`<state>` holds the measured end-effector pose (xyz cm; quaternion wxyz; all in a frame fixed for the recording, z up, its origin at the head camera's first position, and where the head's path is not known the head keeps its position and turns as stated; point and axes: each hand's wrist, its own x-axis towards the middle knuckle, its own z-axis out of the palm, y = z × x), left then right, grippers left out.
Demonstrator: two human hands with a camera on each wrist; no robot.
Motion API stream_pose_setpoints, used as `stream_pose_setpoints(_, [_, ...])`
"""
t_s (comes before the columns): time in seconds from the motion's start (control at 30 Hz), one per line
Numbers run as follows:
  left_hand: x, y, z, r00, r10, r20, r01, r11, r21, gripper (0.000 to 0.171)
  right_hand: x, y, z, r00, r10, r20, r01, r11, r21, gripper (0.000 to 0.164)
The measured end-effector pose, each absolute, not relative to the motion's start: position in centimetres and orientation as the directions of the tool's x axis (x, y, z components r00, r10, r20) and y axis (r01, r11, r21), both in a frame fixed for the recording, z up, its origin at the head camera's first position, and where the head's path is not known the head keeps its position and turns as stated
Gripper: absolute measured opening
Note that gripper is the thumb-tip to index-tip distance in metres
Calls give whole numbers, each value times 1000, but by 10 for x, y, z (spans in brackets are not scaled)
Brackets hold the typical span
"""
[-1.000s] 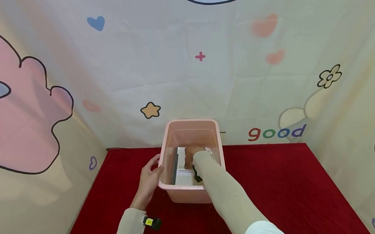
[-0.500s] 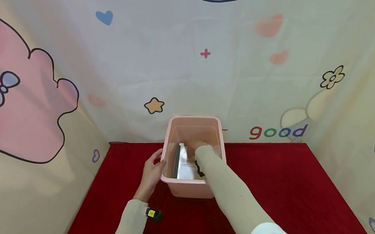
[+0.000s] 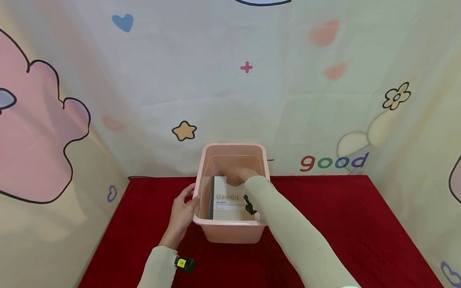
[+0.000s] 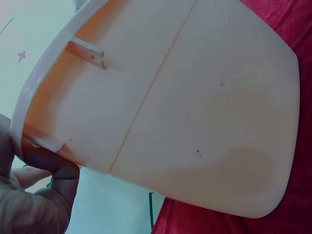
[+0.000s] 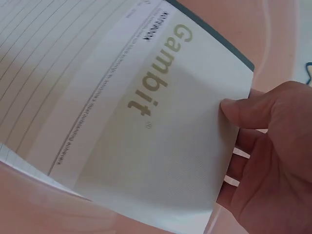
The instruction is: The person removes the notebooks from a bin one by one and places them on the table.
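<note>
A pink plastic bin [image 3: 233,233] stands on the red cloth, and a white notebook [image 3: 228,197] marked "Gambit", with a dark spine, lies inside it. My right hand [image 3: 237,175] reaches into the bin at the notebook's far end. In the right wrist view the thumb is on the cover and the fingers are behind the edge, so the right hand [image 5: 278,151] pinches the notebook [image 5: 156,126]. With curled fingers, my left hand [image 3: 181,212] grips the bin's left rim; the left wrist view shows this hand [image 4: 39,195] under the lip of the bin [image 4: 195,112].
Red cloth [image 3: 319,225] covers the table around the bin. Right behind the bin hangs a pale printed curtain [image 3: 159,93] with hearts, a star and the word "good". A black strap device [image 3: 185,263] sits on the left wrist.
My right hand has shifted toward the notebook's far edge, and more of the cover and its lettering shows. The left hand stays on the bin's rim.
</note>
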<state>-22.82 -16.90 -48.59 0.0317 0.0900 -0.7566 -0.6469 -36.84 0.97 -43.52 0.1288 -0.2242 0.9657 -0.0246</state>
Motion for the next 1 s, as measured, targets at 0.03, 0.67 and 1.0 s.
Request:
stream_pose_setpoints(0.03, [-228, -169, -487, -982, -176, -63, -90, 150, 985, 50, -368, 10, -434, -859, -450, -245, -430, 893, -134, 43])
stream_pose_setpoints(0.67, [-227, -173, -487, -985, -166, -39, -66, 163, 984, 49, -333, 14, -363, -784, -621, 22, -570, 705, -423, 38])
stream_pose_setpoints(1.0, [-229, -170, -491, -988, -153, -10, -36, 166, 986, 50, -310, 28, -317, -756, -569, 323, -632, 763, -136, 42])
